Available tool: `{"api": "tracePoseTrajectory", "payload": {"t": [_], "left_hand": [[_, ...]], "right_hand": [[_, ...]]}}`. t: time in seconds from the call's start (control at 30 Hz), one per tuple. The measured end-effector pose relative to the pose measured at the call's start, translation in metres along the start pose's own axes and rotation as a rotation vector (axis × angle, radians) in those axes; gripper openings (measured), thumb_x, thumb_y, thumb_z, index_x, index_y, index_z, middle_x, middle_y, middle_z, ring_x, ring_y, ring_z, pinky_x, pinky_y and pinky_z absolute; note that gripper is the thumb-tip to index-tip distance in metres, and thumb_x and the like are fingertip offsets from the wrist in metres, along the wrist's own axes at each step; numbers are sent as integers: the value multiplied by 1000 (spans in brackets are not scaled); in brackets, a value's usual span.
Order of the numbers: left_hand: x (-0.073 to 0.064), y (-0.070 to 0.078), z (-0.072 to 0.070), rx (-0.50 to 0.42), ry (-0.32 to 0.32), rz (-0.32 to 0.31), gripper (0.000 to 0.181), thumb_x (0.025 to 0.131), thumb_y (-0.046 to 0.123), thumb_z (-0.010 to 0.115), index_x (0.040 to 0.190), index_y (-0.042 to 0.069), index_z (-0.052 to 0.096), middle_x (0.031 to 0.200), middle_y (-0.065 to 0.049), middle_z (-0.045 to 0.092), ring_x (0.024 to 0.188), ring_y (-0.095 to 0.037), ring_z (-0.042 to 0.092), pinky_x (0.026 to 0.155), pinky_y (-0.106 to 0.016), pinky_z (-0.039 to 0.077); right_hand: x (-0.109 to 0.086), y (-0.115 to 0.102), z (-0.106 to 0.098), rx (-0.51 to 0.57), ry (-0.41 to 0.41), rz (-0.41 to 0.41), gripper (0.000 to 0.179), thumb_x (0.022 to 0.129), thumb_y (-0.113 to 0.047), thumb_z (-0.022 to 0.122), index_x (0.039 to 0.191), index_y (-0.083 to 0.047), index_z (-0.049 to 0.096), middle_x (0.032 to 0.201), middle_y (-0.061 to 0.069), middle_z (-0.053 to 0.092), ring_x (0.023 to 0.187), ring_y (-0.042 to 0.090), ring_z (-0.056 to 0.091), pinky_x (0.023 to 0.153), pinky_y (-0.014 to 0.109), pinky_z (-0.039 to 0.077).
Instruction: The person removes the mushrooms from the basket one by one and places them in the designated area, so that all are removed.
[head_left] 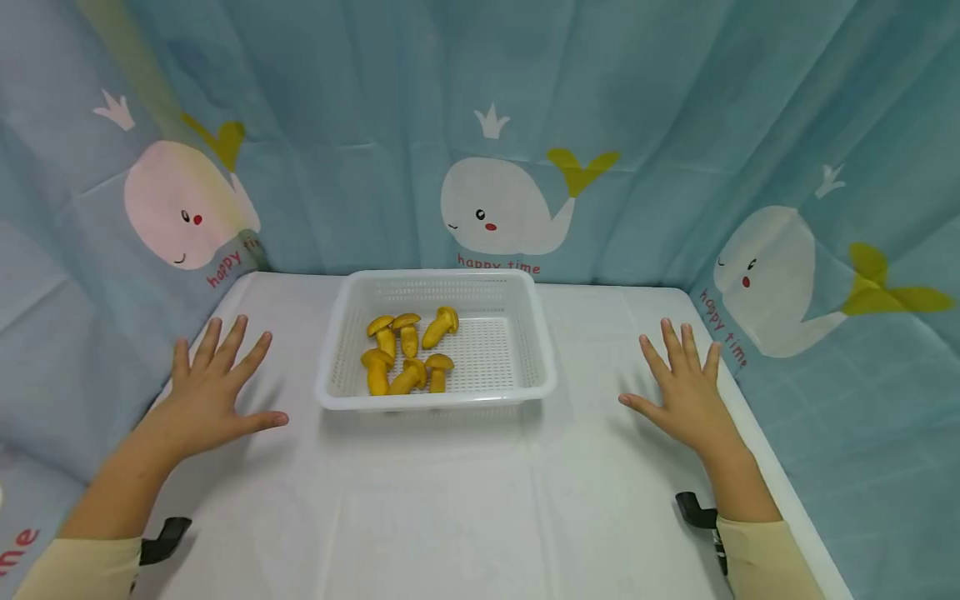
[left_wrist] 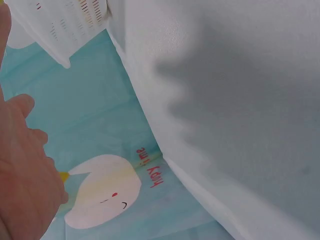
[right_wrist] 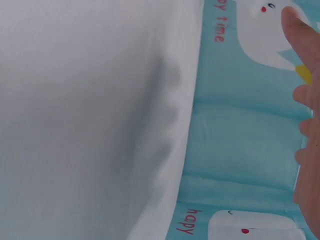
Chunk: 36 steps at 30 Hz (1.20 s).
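A white plastic basket (head_left: pixel 438 402) with slotted walls stands toward the back of the table. Several yellow-brown mushrooms (head_left: pixel 438 327) lie in it, mostly in its left half. My left hand (head_left: pixel 206 400), fingers straight and spread, is held over the table left of the basket, holding nothing. On the other side, my right hand (head_left: pixel 684 396) is spread the same way near the table's right edge, also holding nothing. Each wrist view shows its hand at the frame's edge, the left hand (left_wrist: pixel 27 170) and the right hand (right_wrist: pixel 310 135), with a shadow on the table.
A white cloth covers the table (head_left: pixel 435 508). Blue curtains (head_left: pixel 360 192) printed with whales hang behind it and along both sides. Black mounts (head_left: pixel 167 540) are strapped at both wrists, over cream sleeves (head_left: pixel 82 571).
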<state>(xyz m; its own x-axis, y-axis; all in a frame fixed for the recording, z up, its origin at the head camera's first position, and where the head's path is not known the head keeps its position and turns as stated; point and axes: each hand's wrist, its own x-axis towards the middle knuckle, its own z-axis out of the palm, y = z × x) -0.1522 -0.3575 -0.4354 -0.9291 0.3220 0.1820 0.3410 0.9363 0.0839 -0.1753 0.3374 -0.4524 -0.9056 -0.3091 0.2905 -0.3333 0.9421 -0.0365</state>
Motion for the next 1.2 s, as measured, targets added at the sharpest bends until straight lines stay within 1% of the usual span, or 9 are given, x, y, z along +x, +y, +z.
{"api": "tracePoseTrajectory", "payload": {"t": [0.17, 0.3, 0.47, 0.6, 0.7, 0.83, 0.9, 1.07, 1.2], "left_hand": [[-1, 2, 1, 4, 4, -8, 128, 74, 72, 77, 166, 22, 4, 171, -12, -18, 153, -36, -30, 112, -68, -30], [-2, 5, -2, 0, 12, -12, 129, 73, 72, 78, 166, 22, 5, 171, -12, -17, 153, -36, -29, 112, -68, -29], [-2, 15, -6, -48, 20, -14, 130, 72, 69, 80, 166, 23, 4, 171, -10, -17, 154, -37, -27, 112, -67, -30], [3, 23, -6, -84, 27, -9, 130, 73, 67, 81, 166, 23, 2, 171, -11, -17, 154, -39, -25, 113, -67, -28], [8, 28, -4, -118, 33, -8, 130, 72, 64, 83, 166, 23, 3, 171, -6, -18, 155, -37, -25, 114, -66, -26], [13, 35, -3, -205, 46, 3, 129, 73, 57, 85, 166, 23, 4, 172, -5, -17, 156, -36, -23, 117, -67, -22], [15, 38, -2, -249, 51, 7, 127, 74, 55, 85, 166, 23, 3, 172, -5, -15, 156, -36, -21, 118, -67, -21], [22, 45, -2, -389, 63, -4, 122, 79, 48, 84, 166, 24, 3, 173, -6, -11, 158, -34, -19, 121, -64, -17], [27, 50, -2, -519, 57, -34, 117, 82, 41, 82, 166, 27, 2, 173, -6, -8, 158, -33, -16, 117, -75, -7]], "right_hand": [[6, -5, -1, 21, 8, 2, 103, 85, -67, 71, 163, -13, 30, 173, 13, -2, 158, 36, -15, 116, 76, -12], [9, -9, 0, 30, 21, -6, 102, 85, -65, 72, 162, -13, 32, 173, 14, 0, 158, 36, -13, 116, 78, -8], [12, -11, -2, 52, 48, -18, 100, 85, -61, 74, 162, -13, 32, 173, 15, 4, 158, 39, -9, 116, 78, -8], [14, -13, -6, 88, 54, -10, 98, 87, -59, 73, 162, -13, 31, 173, 14, 5, 158, 40, -6, 117, 76, -8], [17, -16, -8, 114, 58, 3, 97, 87, -59, 73, 162, -13, 31, 173, 13, 7, 158, 43, -1, 119, 73, -9], [21, -20, -12, 147, 68, 9, 96, 88, -58, 73, 162, -13, 31, 173, 12, 8, 158, 44, 3, 121, 71, -8], [24, -23, -15, 163, 68, 8, 96, 88, -58, 73, 163, -14, 31, 173, 11, 8, 158, 41, 1, 121, 71, -7], [33, -30, -22, 186, 69, 6, 95, 89, -56, 73, 163, -17, 29, 173, 10, 10, 159, 39, 2, 122, 71, -3], [42, -37, -28, 192, 64, -3, 95, 89, -57, 73, 163, -17, 29, 172, 11, 12, 158, 40, 6, 123, 70, -2]]}}
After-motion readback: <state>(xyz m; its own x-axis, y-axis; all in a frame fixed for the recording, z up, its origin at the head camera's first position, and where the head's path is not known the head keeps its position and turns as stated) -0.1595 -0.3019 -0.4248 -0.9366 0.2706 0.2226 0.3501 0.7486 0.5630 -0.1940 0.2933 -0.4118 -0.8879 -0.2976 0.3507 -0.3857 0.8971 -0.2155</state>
